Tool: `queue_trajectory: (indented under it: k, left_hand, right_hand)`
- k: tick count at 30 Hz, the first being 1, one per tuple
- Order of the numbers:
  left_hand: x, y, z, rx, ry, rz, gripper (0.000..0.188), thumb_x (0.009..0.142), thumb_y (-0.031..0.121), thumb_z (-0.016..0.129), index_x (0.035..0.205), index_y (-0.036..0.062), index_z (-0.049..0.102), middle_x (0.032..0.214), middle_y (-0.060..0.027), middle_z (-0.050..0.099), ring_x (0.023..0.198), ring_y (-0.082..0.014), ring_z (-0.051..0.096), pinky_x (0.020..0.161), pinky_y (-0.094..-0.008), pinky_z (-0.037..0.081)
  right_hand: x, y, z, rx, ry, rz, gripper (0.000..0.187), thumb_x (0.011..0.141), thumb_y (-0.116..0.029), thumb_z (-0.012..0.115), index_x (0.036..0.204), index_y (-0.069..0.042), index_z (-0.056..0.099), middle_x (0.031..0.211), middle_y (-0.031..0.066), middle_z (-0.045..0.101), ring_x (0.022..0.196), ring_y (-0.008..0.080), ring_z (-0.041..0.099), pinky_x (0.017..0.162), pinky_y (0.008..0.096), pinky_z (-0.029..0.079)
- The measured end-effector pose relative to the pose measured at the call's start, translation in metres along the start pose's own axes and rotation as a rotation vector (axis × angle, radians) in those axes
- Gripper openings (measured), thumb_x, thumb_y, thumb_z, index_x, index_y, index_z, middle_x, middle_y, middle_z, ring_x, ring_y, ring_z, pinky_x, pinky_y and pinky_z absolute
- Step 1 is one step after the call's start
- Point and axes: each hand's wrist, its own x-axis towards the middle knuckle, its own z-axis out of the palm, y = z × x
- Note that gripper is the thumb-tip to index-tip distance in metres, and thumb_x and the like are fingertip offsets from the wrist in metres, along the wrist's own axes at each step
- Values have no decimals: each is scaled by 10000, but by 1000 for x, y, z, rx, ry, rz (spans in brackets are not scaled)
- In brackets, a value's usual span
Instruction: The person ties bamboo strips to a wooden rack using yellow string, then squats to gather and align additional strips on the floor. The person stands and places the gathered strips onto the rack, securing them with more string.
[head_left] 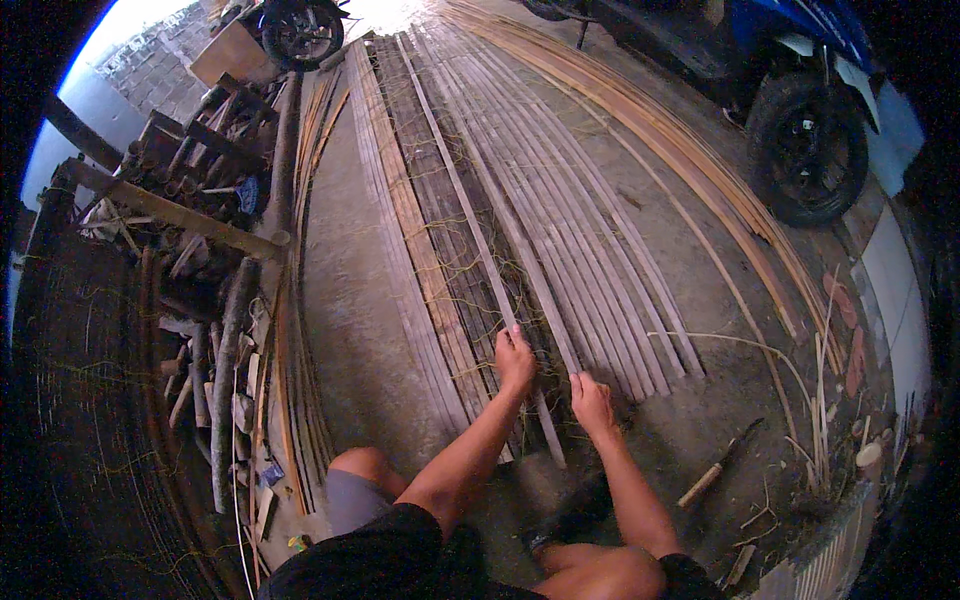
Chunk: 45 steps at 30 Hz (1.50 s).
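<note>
My left hand (515, 362) is closed around a long, pale, narrow slat (465, 205), whose near end sticks out past the hand toward me. Just to the right, my right hand (592, 402) pinches the near end of a second slat (540, 290). Between and left of these two lie darker slats (435, 180) with thin yellow cords (462, 288) looped across them. Many loose greyish slats (600, 290) fan out side by side to the right. The fingertips' undersides are hidden.
A knife with a wooden handle (700, 485) lies on the floor at right. Beyond it are long tan strips (690, 130) and a parked motorbike's wheel (808, 150). Stacked wood (195, 150) stands at left, and another wheel (300, 35) at the far end.
</note>
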Motion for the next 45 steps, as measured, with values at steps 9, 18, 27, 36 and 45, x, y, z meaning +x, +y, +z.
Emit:
queue_trajectory:
  k: [9,18,27,36,45]
  left_hand:
    - [-15,14,19,44,-11,-48,325,1003,304,472,968,-1,578,676,-112,573,607,-232,530,613,-391,435]
    - [-11,9,27,23,-425,-355,350,862,312,700,931,-27,649,763,-102,661,667,-184,623,600,-356,487]
    - [4,-53,27,124,-368,-349,344,871,277,670,875,-59,599,775,-145,668,719,-235,644,661,-382,490]
    - [2,-37,32,268,-401,-341,336,833,244,706,986,-42,619,883,-182,683,833,-272,656,723,-400,483]
    - [-3,-26,36,135,-466,-403,315,864,214,680,1044,-39,625,908,-133,699,799,-207,636,738,-347,497]
  right_hand:
    - [12,21,20,62,-50,-32,254,968,-227,526,826,-17,546,690,234,596,679,471,580,589,535,428]
    - [42,16,17,139,-152,14,205,916,-160,562,974,34,595,863,279,628,844,472,598,714,515,477]
    - [22,43,-2,-23,-68,35,174,870,-154,615,925,11,600,879,224,622,867,435,582,756,500,457]
    - [1,42,-9,-220,-140,88,280,824,-188,700,972,-24,529,1004,207,541,902,430,579,759,492,476]
    - [3,38,-4,-22,-159,247,408,770,-243,748,1037,-31,525,990,173,572,886,378,603,760,454,488]
